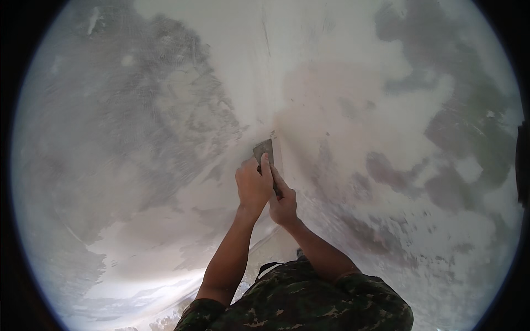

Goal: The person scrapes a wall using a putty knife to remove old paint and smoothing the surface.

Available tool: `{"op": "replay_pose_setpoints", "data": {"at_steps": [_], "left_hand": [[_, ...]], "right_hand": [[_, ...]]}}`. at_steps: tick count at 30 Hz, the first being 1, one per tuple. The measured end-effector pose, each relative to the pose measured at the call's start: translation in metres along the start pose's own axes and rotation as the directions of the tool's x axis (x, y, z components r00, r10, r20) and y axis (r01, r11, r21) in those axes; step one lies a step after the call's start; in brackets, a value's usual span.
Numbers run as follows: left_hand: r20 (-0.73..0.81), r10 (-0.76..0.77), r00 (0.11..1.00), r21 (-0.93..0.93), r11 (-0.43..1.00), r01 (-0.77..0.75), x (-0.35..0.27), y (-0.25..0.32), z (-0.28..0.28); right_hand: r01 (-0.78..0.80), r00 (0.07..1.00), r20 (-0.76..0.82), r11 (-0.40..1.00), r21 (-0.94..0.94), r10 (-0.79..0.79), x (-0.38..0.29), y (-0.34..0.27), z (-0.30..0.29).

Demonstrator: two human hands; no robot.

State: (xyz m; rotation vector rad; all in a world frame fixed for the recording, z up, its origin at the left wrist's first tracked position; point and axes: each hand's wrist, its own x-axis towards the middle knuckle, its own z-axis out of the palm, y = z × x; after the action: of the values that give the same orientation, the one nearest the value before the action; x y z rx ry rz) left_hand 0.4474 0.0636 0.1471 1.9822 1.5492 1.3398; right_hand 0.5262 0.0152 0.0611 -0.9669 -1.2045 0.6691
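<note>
A flat, grey sanding block or similar hand tool (265, 148) is held at an angle against a patchy, filler-covered surface (348, 82). My left hand (253, 180) grips its upper part, with the thumb lying along its face. Just below and to the right, my right hand (285, 207) is closed around its darker lower end, one finger stretched up along the side. The tool's upper edge lies beside a crease or corner line in the surface. Fingers and palms hide much of the tool, so its exact kind cannot be told.
Grey, pinkish and pale patches spread over the surface on both sides. Small dark pits (272, 134) show just above the tool. My camouflage shirt (298, 302) fills the bottom middle. Bright light falls on the lower left, and a dark object (523, 163) stands at the right rim.
</note>
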Motion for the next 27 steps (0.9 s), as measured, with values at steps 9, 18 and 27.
{"op": "replay_pose_setpoints", "data": {"at_steps": [9,18,27], "left_hand": [[-0.088,0.121,0.989,0.007,0.993,-0.121,0.004,-0.009,0.01],[0.053,0.171,0.984,0.127,0.976,-0.177,0.022,0.012,-0.008],[0.113,0.165,0.98,0.158,0.971,-0.181,0.033,0.029,-0.019]], "right_hand": [[0.028,0.998,0.055,1.0,-0.004,-0.028,0.009,-0.007,-0.007],[0.058,0.996,-0.075,0.997,0.045,-0.054,0.011,0.031,0.033],[0.016,0.997,-0.081,0.97,0.243,0.004,0.023,-0.01,0.036]]}}
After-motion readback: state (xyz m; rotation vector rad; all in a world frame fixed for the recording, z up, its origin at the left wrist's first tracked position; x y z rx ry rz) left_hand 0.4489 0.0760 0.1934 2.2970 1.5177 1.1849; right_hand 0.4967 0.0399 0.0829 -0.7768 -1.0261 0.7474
